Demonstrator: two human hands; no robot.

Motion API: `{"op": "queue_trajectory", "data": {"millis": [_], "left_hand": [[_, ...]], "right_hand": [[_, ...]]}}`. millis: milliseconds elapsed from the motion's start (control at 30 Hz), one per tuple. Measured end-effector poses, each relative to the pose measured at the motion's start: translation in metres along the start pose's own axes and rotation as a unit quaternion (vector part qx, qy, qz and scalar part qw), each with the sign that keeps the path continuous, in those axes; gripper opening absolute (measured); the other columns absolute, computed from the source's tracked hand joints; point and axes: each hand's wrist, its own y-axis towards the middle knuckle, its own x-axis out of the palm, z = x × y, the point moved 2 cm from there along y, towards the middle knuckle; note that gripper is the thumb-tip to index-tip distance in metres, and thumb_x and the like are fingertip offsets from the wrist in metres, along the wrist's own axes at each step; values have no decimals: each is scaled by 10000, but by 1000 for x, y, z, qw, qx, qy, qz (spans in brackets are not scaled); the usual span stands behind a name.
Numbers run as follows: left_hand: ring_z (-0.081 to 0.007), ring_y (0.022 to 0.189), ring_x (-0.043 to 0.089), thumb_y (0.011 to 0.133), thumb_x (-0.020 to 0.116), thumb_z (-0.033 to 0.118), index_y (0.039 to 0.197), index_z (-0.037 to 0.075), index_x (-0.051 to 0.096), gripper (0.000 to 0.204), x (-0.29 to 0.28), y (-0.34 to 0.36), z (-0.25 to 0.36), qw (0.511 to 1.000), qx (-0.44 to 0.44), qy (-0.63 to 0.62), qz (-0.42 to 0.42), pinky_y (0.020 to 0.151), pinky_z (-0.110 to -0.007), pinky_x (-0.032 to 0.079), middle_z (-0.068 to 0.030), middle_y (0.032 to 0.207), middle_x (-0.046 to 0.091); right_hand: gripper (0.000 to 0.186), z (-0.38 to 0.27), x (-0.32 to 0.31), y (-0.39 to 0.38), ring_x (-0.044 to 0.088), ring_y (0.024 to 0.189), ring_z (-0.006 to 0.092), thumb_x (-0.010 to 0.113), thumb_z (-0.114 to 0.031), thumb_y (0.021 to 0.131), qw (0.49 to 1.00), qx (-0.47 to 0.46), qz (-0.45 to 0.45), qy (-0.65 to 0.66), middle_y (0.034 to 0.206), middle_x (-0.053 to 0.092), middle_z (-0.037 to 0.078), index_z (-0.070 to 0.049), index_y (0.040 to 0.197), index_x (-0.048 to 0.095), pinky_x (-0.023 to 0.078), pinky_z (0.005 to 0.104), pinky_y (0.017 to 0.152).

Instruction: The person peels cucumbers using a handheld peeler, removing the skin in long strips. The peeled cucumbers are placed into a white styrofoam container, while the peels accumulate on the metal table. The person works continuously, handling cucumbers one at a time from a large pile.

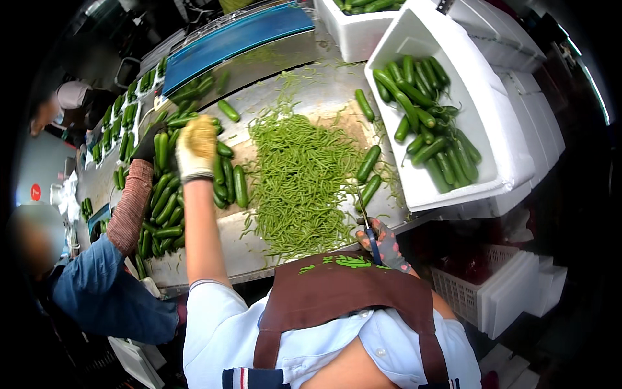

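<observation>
The long green vegetables [167,206] are smooth, shiny and round like fat sticks, and they lie in a heap at nine o'clock from the middle. At ten o'clock, the left hand [196,150] is over the top of the heap, in a fuzzy knit glove of white and yellow. It is blurred and its fingers are hidden, so I cannot tell if they are apart or holding one. At four o'clock, the right hand [387,246], in a grey glove with pink spots, is curled tight around the scissors [372,245]. They have blue handles and thin, hard metal blades that point up. Between the hands is a big, flat pile of stringy green bits [298,185], thin and bendy. All this is on a hard grey metal table [256,97]. At two o'clock, a white foam box [499,139] with thick walls holds more of the vegetables, some with curly stems. At eleven o'clock is a flat, blue strip [243,48]. At eight o'clock sits another person in a blue top [94,275], with a bumpy red knit sleeve [133,201].
</observation>
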Motion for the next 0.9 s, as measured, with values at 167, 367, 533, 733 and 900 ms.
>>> {"op": "queue_trajectory", "data": {"millis": [167,367,533,733,900], "left_hand": [[-155,701,586,780,556,276,1007,43,543,326,85,-112,-175,797,-174,470,-336,629,-272,477,-95,824,601],[-302,728,566,702,501,133,1189,25,305,536,119,-188,-241,390,36,805,-446,629,-389,453,-180,766,546],[-312,753,558,743,490,163,1220,88,298,519,135,-172,-226,533,-2,772,-346,674,-372,464,-189,841,534],[-247,780,576,670,629,275,967,36,479,409,149,-129,-272,367,46,863,-344,675,-326,466,-138,813,571],[-177,727,587,658,636,197,1010,-1,506,425,148,-109,-241,611,-227,679,-339,603,-290,466,-133,909,589]], "right_hand": [[305,12,7,-6,432,465,108,464,-265,844,928,-223,154,-254,832,485,165,-8,998,403,392,180,409],[197,-4,-16,-32,488,715,222,457,-256,842,985,-148,1,-87,931,440,205,-114,977,440,443,249,473],[316,-26,-41,-40,485,853,250,424,-286,848,982,-20,-184,-33,1069,381,188,-126,1119,396,468,350,548],[561,-22,-17,-36,528,741,203,459,-407,814,991,51,-104,-61,1015,433,140,-31,1203,312,462,362,542],[568,-12,2,-37,519,610,179,461,-459,805,989,-19,-29,-142,851,477,117,-16,1142,348,444,304,493]]}}
